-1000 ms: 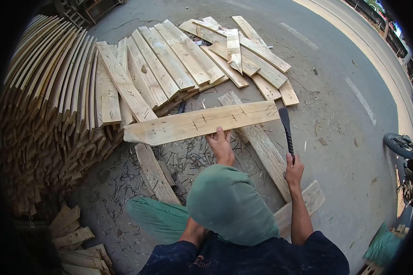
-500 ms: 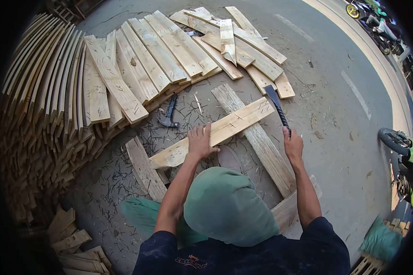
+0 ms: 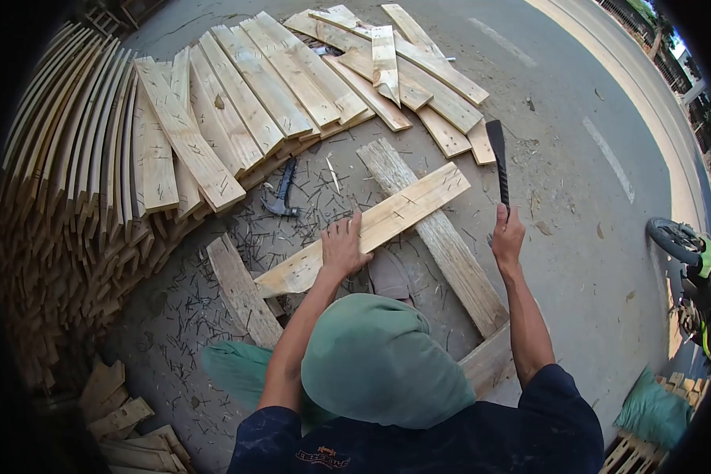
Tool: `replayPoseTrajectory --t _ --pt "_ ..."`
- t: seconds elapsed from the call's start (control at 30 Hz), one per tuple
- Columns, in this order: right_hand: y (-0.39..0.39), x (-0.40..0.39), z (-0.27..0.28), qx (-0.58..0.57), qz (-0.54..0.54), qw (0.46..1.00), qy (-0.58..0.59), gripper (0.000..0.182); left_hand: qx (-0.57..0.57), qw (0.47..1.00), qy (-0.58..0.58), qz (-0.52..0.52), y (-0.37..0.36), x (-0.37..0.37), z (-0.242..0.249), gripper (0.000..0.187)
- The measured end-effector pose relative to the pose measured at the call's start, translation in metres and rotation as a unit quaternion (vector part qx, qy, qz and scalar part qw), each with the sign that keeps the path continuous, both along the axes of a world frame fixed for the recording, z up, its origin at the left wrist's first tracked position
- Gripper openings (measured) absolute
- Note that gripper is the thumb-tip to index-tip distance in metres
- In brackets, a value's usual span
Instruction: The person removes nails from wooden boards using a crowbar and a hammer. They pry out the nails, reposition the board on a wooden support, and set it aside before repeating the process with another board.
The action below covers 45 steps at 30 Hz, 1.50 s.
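My left hand (image 3: 343,249) lies across a pale wooden plank (image 3: 407,207), fingers over its far edge and thumb at the near edge. Bent nails stick up from the plank's face. It rests across a rough weathered board (image 3: 450,249) on the right and reaches another worn board (image 3: 243,292) on the left. My right hand (image 3: 508,237) is closed around the lower end of a black pry bar (image 3: 498,158), held nearly upright to the right of the plank and apart from it. A claw hammer (image 3: 283,189) lies on the ground beyond my left hand.
Loose nails (image 3: 186,332) litter the ground at left. A large stack of planks (image 3: 79,142) fills the left side, with more boards (image 3: 419,71) spread at the top. A motorcycle (image 3: 691,268) and a green sack (image 3: 656,407) are at right.
The pry bar has swung more upright, its flat end rising and moving right. My left hand keeps its place on the plank. A passing motorcycle at the upper right has left the view.
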State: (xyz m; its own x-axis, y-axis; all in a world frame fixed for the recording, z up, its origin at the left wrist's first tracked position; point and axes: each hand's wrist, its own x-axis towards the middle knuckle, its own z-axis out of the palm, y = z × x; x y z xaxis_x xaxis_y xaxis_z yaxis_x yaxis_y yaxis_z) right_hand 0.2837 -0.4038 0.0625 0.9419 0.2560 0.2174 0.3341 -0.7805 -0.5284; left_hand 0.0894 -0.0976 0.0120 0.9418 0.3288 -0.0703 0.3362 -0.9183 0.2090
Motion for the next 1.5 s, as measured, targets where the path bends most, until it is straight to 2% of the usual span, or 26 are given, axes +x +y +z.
replayPoseTrajectory --t 0.07,0.1,0.13,0.2,0.27,0.37,0.4,0.47,0.5,0.57,0.63,0.7,0.73,0.8,0.87,0.93,0.97,1.07,1.13,1.23,1.27,1.33,1.4,1.43,1.47,1.5 --pt "-0.001 -0.004 -0.001 0.196 -0.045 0.974 -0.104 0.048 0.002 1.000 0.002 -0.001 -0.001 -0.001 0.001 0.108" --pt "-0.007 -0.009 -0.008 0.139 -0.010 0.990 -0.015 0.050 0.005 1.000 -0.002 0.000 -0.002 -0.001 0.004 0.108" --pt "-0.018 -0.005 -0.027 0.138 -0.010 0.990 -0.019 0.050 0.005 1.000 -0.007 -0.001 -0.004 -0.002 0.004 0.108" --pt "-0.036 0.010 -0.072 -0.179 0.079 0.980 0.026 0.050 -0.002 1.000 -0.007 -0.004 0.000 -0.001 0.003 0.106" --pt "-0.016 0.026 -0.034 -0.199 0.073 0.977 0.032 0.053 -0.015 0.999 0.049 0.013 -0.002 0.004 0.015 0.106" --pt "-0.012 -0.008 -0.027 -0.021 -0.041 0.997 0.056 0.059 0.003 1.000 -0.008 0.009 -0.005 0.004 0.004 0.106" --pt "-0.017 -0.012 -0.036 -0.020 -0.043 0.997 0.061 0.059 -0.002 1.000 0.003 0.005 -0.007 -0.001 0.003 0.106" --pt "-0.027 -0.007 -0.054 -0.197 0.057 0.972 0.118 0.058 -0.005 1.000 0.001 0.000 -0.006 -0.004 0.007 0.107" --pt "-0.036 0.002 -0.081 -0.166 0.029 0.979 0.111 0.060 -0.012 1.000 -0.005 -0.001 -0.008 -0.002 0.007 0.108" --pt "-0.023 0.009 -0.056 -0.160 0.021 0.984 0.076 0.058 -0.014 1.000 -0.003 0.017 -0.010 0.001 0.000 0.107" --pt "-0.036 -0.012 -0.026 -0.193 0.022 0.977 0.088 0.057 -0.087 0.995 0.015 0.052 -0.031 -0.010 -0.022 0.110" --pt "-0.017 0.003 0.003 -0.042 -0.035 0.998 -0.031 0.050 -0.075 0.995 0.018 0.063 -0.042 -0.018 -0.024 0.111" --pt "-0.014 0.004 0.009 -0.045 -0.039 0.998 -0.027 0.050 -0.059 0.996 0.009 0.073 -0.047 -0.018 -0.021 0.111" --pt "-0.011 0.006 0.017 0.069 -0.051 0.986 -0.139 0.044 -0.052 0.996 0.019 0.076 -0.054 -0.020 -0.013 0.112" --pt "-0.011 0.007 0.003 0.074 -0.047 0.987 -0.136 0.043 -0.033 0.992 0.079 0.093 -0.061 -0.016 -0.006 0.114" --pt "-0.004 0.002 -0.011 -0.046 -0.026 0.995 -0.086 0.044 -0.027 0.991 0.089 0.093 -0.061 -0.008 0.007 0.115" --pt "-0.001 0.001 -0.019 -0.136 -0.024 0.990 -0.003 0.046 -0.025 0.990 0.106 0.093 -0.066 -0.013 0.009 0.115" --pt "-0.007 -0.001 -0.058 -0.183 0.020 0.982 0.042 0.047 -0.011 0.989 0.110 0.099 -0.066 -0.010 0.013 0.114" --pt "-0.003 -0.001 -0.043 -0.186 0.022 0.981 0.043 0.049 -0.008 0.987 0.131 0.096 -0.068 -0.007 0.023 0.113" --pt "0.003 0.003 -0.015 -0.019 -0.037 0.999 -0.026 0.043 0.019 0.993 0.075 0.093 -0.069 -0.013 0.012 0.113" --pt "0.005 0.003 -0.003 -0.021 -0.040 0.999 -0.021 0.043 0.017 0.993 0.072 0.094 -0.070 -0.014 0.009 0.113" --pt "0.011 0.002 0.018 0.128 -0.070 0.985 -0.091 0.041 0.015 0.993 0.067 0.094 -0.073 -0.013 0.006 0.113" --pt "-0.005 0.000 -0.023 0.145 -0.069 0.982 -0.099 0.042 0.018 0.991 0.083 0.102 -0.075 -0.015 0.010 0.112" --pt "-0.018 0.006 -0.054 -0.036 0.003 0.998 -0.050 0.042 0.020 0.992 0.073 0.101 -0.077 -0.013 0.018 0.112" --pt "-0.028 0.011 -0.065 -0.219 0.073 0.973 -0.001 0.042 0.015 0.990 0.092 0.110 -0.082 -0.009 0.029 0.112" --pt "-0.031 -0.001 -0.064 -0.211 0.065 0.975 -0.009 0.042 0.016 0.987 0.115 0.113 -0.078 -0.006 0.036 0.111"
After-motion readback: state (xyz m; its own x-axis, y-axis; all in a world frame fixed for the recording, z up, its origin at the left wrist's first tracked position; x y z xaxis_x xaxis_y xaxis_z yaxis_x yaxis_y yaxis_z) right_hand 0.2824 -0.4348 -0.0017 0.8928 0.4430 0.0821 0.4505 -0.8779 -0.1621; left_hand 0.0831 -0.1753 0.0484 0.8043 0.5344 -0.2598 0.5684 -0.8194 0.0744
